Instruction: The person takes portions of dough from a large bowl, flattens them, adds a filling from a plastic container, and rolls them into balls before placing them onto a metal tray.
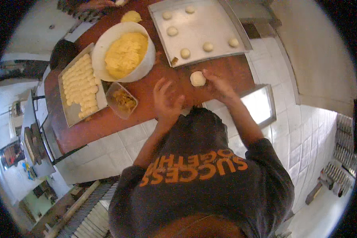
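Observation:
My right hand [222, 88] reaches over the near right part of the red-brown table, its fingers closed against the edge of a round, pale dough ball [197, 79]. To its left, my left hand [166, 99] is held with its fingers apart and nothing in it. Beyond both hands lies a large metal tray [210, 29] bearing several spaced dough balls [208, 47]. A white tub [144, 65] with a yellow, mashed-looking mass [126, 55] stands farther left. Between the tub and my left hand, a small clear container [127, 112] holds a brownish-yellow filling [123, 100].
A second tray [69, 116] at the left carries rows of pale yellow pieces [81, 83]. Behind the tub is a yellow lump [131, 16]. Another person's hand [97, 4] works at the far left edge. White tiles [107, 146] front the table's near side.

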Demonstrator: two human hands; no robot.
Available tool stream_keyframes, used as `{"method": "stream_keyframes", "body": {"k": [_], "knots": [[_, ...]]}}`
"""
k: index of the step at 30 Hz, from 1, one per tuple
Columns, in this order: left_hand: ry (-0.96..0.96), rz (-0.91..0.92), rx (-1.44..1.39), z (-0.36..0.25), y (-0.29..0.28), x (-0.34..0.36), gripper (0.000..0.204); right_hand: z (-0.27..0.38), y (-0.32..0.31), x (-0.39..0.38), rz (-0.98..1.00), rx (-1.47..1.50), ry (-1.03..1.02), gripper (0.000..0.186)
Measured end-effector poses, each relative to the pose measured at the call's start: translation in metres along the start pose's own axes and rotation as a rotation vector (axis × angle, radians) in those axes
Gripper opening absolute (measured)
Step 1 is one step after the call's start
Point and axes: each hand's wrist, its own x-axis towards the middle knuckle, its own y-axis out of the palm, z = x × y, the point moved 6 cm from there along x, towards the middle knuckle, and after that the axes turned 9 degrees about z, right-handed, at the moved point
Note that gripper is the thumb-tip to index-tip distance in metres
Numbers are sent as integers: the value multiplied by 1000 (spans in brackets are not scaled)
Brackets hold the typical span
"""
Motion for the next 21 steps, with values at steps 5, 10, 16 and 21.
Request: {"method": "stream_keyframes", "body": {"k": [5, 10, 16, 21], "knots": [[-209, -251, 17, 70, -85, -54, 33, 174, 56, 27, -137, -996, -774, 35], [-532, -432, -20, 89, -134, -115, 29, 216, -54, 134, -746, -1596, -1027, 45], [-798, -738, 39, 99, -193, -228, 24, 111, -137, 219, -651, -1839, -670, 40], [-677, -642, -29, 147, -251, -221, 24, 112, -152, 237, -573, -1850, -363, 30]]}}
